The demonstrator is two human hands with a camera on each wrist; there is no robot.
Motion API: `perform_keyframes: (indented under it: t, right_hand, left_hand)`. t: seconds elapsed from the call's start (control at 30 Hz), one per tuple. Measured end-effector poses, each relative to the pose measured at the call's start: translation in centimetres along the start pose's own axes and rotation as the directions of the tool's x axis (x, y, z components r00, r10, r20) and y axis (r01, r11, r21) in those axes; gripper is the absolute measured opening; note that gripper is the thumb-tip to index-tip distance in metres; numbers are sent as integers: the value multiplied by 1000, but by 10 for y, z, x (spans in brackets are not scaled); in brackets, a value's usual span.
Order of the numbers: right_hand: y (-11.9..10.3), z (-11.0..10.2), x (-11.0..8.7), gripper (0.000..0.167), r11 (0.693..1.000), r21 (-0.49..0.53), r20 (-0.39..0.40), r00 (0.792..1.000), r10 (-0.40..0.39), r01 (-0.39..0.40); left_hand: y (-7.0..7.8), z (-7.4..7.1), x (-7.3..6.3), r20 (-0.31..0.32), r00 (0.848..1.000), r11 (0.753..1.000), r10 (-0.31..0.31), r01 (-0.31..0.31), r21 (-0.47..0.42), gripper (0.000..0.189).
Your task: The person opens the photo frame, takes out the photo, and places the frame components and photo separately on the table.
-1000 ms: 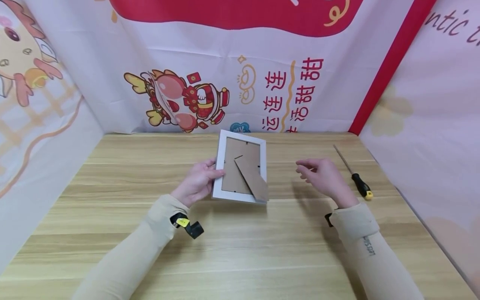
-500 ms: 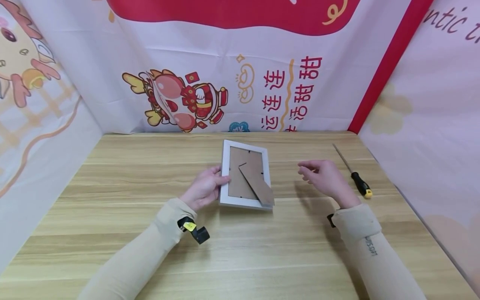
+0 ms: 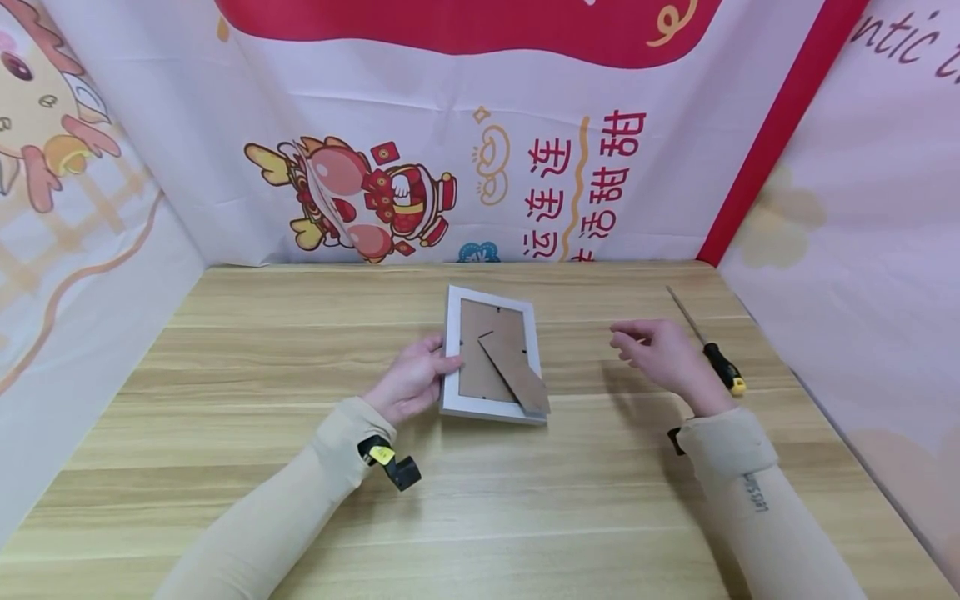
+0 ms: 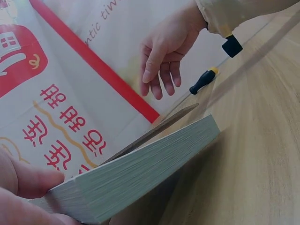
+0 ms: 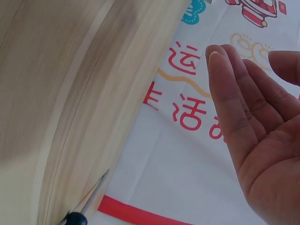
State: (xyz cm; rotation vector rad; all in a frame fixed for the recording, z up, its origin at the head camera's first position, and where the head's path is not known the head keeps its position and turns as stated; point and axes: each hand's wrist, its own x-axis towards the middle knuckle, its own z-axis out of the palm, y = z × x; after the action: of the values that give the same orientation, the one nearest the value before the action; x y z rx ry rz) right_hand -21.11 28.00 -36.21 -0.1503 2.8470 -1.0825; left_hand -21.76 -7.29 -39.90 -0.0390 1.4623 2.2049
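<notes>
The frame (image 3: 493, 354) is held by the left hand (image 3: 411, 379) over the middle of the table (image 3: 480, 517), tilted, with its back shown to the head camera; it appears to be kept off the wood, since a shadow is cast beneath it. Its left side is pinched: the thumb is laid over the rim, and the other fingers are passed behind, where they are partly hidden. The stand (image 3: 519, 373) is swung out from the backing (image 3: 476, 379), and in the left wrist view a wedge of space is seen between its free end and the frame. Small dark tabs (image 3: 523, 351) are set around the backing; whether any has been bent up cannot be told at this size. Nothing is held by the right hand (image 3: 663, 358), which is poised above the table, well apart from the frame; its fingers are lightly bent and grouped, with the thumb parted from them. The screwdriver (image 3: 722, 365) is left lying on the table, just beyond that hand to the right, ungripped. The step in hand is judged to be a steadying or inspection of the back. For any work there, the left grip would need to be kept firm, and the frame perhaps lowered for support; should the tabs be worked, the screwdriver would have to be taken up first.
</notes>
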Motion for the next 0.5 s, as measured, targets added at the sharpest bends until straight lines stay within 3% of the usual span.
perform_keyframes:
  t: [0.2,0.37,0.43,0.5]
  right_hand:
    - [10,-10,-3,40,998,-56,-32,999,-11,9]
    - [28,-20,-3,39,997,-71,-52,998,-31,27]
    - [36,-24,-3,39,997,-74,-62,998,-33,28]
    - [43,-29,-3,38,996,-84,-72,997,-30,24]
  left_hand:
    - [-5,0,3,-20,1000,1000,-12,12,16,61]
    - [-8,-3,4,-45,999,987,-1,8,159,59]
    - [-8,-5,4,-54,999,965,2,13,263,60]
    - [-7,-7,4,-49,999,916,14,7,402,61]
